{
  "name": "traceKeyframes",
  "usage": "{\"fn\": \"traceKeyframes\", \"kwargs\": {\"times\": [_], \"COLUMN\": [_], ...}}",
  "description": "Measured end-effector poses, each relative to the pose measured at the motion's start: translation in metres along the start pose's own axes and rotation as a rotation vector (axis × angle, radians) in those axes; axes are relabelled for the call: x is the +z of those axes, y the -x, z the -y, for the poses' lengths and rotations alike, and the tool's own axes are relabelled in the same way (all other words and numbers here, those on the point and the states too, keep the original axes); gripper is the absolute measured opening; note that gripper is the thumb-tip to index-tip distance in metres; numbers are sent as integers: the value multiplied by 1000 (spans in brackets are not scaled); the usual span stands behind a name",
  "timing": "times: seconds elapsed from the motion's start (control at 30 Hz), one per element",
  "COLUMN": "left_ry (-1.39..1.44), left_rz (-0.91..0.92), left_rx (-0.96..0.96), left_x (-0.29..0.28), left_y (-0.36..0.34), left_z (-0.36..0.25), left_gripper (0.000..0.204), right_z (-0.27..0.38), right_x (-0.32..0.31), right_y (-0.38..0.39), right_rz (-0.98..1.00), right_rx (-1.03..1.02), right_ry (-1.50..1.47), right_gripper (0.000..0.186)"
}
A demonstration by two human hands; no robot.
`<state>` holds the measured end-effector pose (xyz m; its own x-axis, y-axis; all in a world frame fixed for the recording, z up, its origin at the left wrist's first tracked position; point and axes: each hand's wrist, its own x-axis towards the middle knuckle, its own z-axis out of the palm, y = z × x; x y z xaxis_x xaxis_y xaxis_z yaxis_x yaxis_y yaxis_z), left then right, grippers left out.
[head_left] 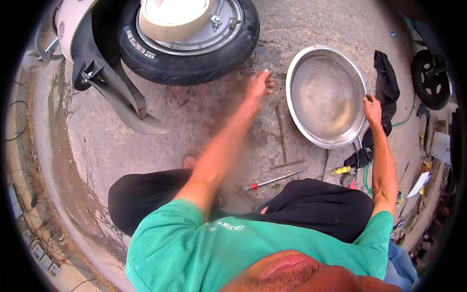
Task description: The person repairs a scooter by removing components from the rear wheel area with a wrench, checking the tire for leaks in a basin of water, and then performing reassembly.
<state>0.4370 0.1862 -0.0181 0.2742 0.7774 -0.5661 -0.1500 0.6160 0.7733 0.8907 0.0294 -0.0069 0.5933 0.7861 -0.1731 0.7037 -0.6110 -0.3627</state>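
Note:
A wide metal basin [290, 92] stands to the right of centre, with what looks like cloudy water in it. My right hand [372, 109] grips its right rim. Out to the left of the basin, apart from it, my left hand [259, 87] reaches forward over the ground with loosely bent fingers, and I see nothing in them. Beyond that hand is a scooter wheel with a black tyre [189, 68] and a metal hub [226, 29]. A pale round piece [177, 34] covers part of the hub.
A dark fender [121, 104] hangs left of the tyre. Between my knees and the basin lie a T-handled tool [281, 134], a red-handled rod [272, 181] and a yellow-handled screwdriver [341, 170]. Black cloth [386, 78] and another wheel [430, 80] are at the right.

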Motion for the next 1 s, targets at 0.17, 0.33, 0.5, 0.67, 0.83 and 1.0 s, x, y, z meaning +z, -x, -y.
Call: {"fn": "traceKeyframes", "kwargs": {"times": [0.17, 0.33, 0.5, 0.67, 0.83, 1.0], "left_ry": [3, 223, 282, 346, 370, 429], "left_rz": [38, -64, -158, -52, -69, -11], "left_rx": [14, 72, 468, 506, 539, 550], "left_x": [37, 8, -6, -23, -40, -77], "left_y": [-7, -10, 18, 25, 40, 54], "left_z": [17, 20, -26, -43, -41, -41], "left_gripper": [30, 35, 31, 32, 34, 38], "right_z": [-5, 10, 0, 22, 51, 68], "right_x": [1, 4, 16, 14, 24, 53], "right_y": [5, 12, 4, 10, 14, 26], "right_rz": [-64, -106, -160, -285, -364, -50], "right_rx": [113, -19, -22, -123, -549, -466], "right_ry": [-193, -86, -91, 35, -2, -61], "right_gripper": [49, 46, 46, 43, 41, 38]}}
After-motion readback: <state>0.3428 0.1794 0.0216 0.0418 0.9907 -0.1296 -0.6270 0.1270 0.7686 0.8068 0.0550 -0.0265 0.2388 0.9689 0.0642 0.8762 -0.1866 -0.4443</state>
